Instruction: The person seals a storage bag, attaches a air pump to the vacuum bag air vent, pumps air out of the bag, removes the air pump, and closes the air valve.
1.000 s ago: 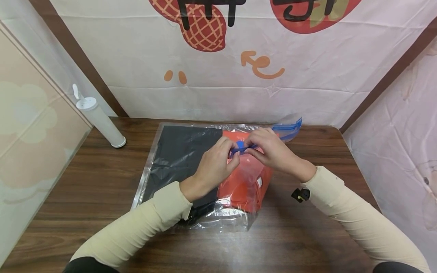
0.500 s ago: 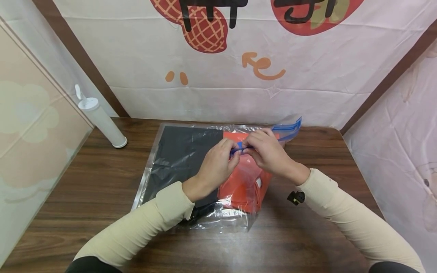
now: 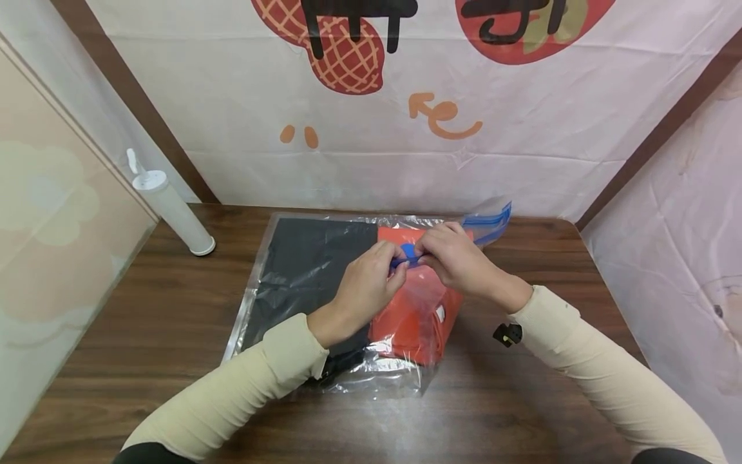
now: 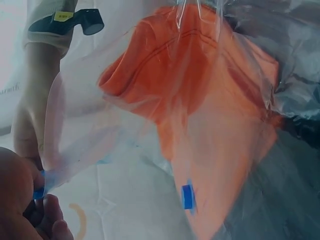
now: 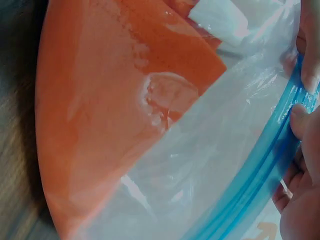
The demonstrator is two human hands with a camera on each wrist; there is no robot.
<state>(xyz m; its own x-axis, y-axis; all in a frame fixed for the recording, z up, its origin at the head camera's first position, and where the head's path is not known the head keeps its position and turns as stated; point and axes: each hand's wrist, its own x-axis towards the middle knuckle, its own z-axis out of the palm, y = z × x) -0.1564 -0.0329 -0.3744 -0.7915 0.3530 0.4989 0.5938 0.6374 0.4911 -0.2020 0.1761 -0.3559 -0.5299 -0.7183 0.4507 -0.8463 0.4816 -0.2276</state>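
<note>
A large clear plastic zip bag (image 3: 265, 258) lies on the table. Folded dark cloth (image 3: 313, 258) fills its left part and an orange garment (image 3: 406, 322) its right. My left hand (image 3: 368, 283) pinches the bag's blue zip strip (image 3: 489, 222) between thumb and fingers. Close beside it, my right hand (image 3: 458, 254) pinches the same strip, whose free end sticks out past this hand at the back right. Between the hands shows a blue round piece (image 3: 409, 249) on the bag. In the right wrist view, the right thumb presses on the strip (image 5: 265, 170).
A white cylinder (image 3: 180, 216) with a handle-like top stands at the table's back left. Printed cloth (image 3: 371, 174) hangs behind the brown wooden table (image 3: 145, 309), with more cloth along both sides.
Both hands keep their pinch on the zip strip. My right hand has shifted slightly, closer to the left one and then a little away again. The bag stays in place.
</note>
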